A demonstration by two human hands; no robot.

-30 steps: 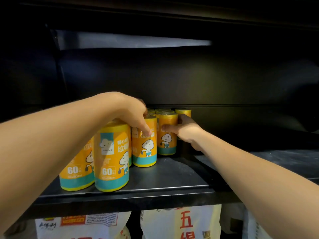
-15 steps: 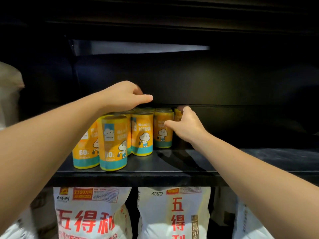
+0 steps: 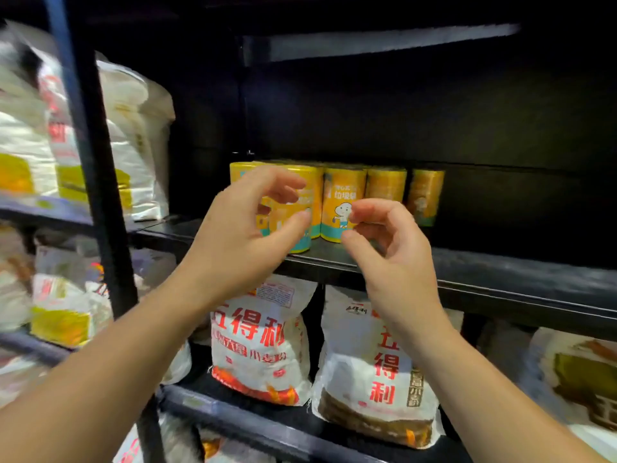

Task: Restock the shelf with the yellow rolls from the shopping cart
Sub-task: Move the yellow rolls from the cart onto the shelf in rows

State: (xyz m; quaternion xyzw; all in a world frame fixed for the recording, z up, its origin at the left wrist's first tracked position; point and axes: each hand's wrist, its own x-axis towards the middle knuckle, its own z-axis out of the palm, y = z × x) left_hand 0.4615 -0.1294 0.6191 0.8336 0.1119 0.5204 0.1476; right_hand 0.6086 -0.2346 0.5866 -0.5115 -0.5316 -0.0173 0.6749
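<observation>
Fingers (image 3: 277, 178) of left hand (image 3: 240, 242) and right hand (image 3: 394, 259) curl loosely, holding nothing, before the shelf (image 3: 500, 272); yellow rolls (image 3: 344, 198) stand upright, clustered on the shelf. Flour bags (image 3: 263, 342) sit below the shelf.

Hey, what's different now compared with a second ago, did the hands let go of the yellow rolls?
Yes. The left hand and right hand, which were touching the yellow rolls, have both drawn back toward the person. They are now in front of the shelf, fingers loosely curled, holding nothing. The yellow rolls stayed upright in their cluster on the shelf.
</observation>
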